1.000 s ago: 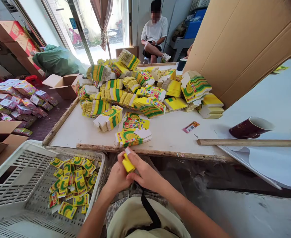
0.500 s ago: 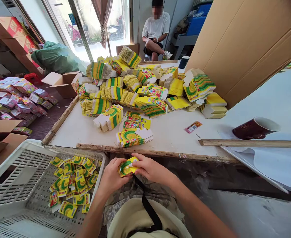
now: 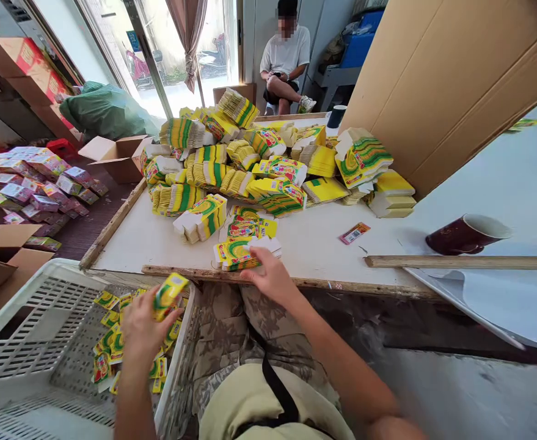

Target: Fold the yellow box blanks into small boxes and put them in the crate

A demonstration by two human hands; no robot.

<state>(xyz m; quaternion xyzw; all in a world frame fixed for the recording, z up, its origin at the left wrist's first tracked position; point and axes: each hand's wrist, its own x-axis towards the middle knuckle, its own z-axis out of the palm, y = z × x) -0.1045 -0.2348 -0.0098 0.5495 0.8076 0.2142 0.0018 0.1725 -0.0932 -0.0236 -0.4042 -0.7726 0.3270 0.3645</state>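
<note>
My left hand (image 3: 146, 321) is closed on a small yellow-and-green carton (image 3: 170, 294), held above the white plastic crate (image 3: 181, 370). Inside that crate lie many similar yellow cartons (image 3: 107, 342). At the table's front edge, my right hand (image 3: 272, 276) reaches onto a short stack of flat yellow cartons (image 3: 236, 252). Its thumb and fingers are apart, with the fingertips at the stack's white flaps. Just behind sit more flat cartons (image 3: 252, 228) and a bundle standing on edge (image 3: 201, 218).
Bundled flat cartons (image 3: 217, 174) are heaped across the table (image 3: 126, 244). To the right are a dark red mug (image 3: 465, 235), a wooden strip (image 3: 460, 263) and a large cardboard sheet (image 3: 415, 79). A person (image 3: 286, 58) sits beyond the table. Pink boxes (image 3: 43, 183) are piled at left.
My hands have parted from over my lap. The left has carried the yellow carton left over the crate; the right has moved forward to the stack on the table.
</note>
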